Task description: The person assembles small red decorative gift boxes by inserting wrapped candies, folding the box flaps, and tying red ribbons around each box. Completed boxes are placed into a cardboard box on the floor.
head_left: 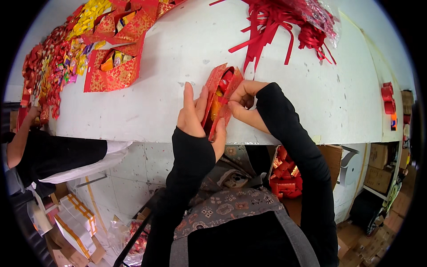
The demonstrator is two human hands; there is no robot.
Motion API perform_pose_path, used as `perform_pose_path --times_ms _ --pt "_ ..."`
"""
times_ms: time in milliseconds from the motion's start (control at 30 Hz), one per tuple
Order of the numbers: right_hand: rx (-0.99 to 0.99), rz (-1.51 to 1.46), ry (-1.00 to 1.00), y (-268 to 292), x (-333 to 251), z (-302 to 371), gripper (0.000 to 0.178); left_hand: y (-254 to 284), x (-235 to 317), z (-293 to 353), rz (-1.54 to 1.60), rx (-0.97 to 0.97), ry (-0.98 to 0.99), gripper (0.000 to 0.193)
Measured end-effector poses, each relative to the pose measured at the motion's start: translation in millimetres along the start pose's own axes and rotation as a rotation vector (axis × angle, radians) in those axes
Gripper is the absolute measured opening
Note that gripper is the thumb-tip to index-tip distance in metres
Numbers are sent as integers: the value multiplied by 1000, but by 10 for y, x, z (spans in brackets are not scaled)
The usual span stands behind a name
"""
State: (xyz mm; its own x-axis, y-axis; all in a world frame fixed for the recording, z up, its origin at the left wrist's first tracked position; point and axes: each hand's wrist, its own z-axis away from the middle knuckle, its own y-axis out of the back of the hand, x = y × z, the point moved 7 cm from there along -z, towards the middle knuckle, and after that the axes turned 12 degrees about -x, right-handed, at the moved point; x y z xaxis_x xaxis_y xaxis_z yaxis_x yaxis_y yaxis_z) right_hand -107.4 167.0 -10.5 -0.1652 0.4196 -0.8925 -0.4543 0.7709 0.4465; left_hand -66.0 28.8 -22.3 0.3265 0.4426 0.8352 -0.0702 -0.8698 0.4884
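A red and gold paper gift box [215, 79] stands near the table's front edge, its opening toward me. Red and yellow wrapped sweets [215, 107] show inside it. My left hand [192, 116] steadies the box from the left, thumb against its near side and fingers stretched along the other. On the right side of the opening, my right hand [246, 101] pinches the box's edge between thumb and curled fingers. Whether a thin ribbon lies in that pinch cannot be made out.
Filled red gift boxes [113, 75] stand at the far left, beside a heap of wrapped sweets [66, 62]. Red ribbons [267, 31] lie at the back. Ribbon rolls [388, 98] sit far right. A co-worker's arm [22, 133] reaches in left. Below is a carton of red packets [284, 175].
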Motion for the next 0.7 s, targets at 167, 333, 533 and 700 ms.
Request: perform_pose_path --times_ms 167,333,533,700 --pt "-67 43 -15 -31 -47 -31 9 -29 33 26 -159 -48 9 67" --pt "-54 8 -36 -62 -24 -50 9 -58 0 33 -186 -83 4 55" --pt "49 -55 -14 -92 58 7 11 -64 -105 75 9 38 10 41" --pt "26 -52 1 -89 35 -6 11 -28 -64 70 231 -26 35 42"
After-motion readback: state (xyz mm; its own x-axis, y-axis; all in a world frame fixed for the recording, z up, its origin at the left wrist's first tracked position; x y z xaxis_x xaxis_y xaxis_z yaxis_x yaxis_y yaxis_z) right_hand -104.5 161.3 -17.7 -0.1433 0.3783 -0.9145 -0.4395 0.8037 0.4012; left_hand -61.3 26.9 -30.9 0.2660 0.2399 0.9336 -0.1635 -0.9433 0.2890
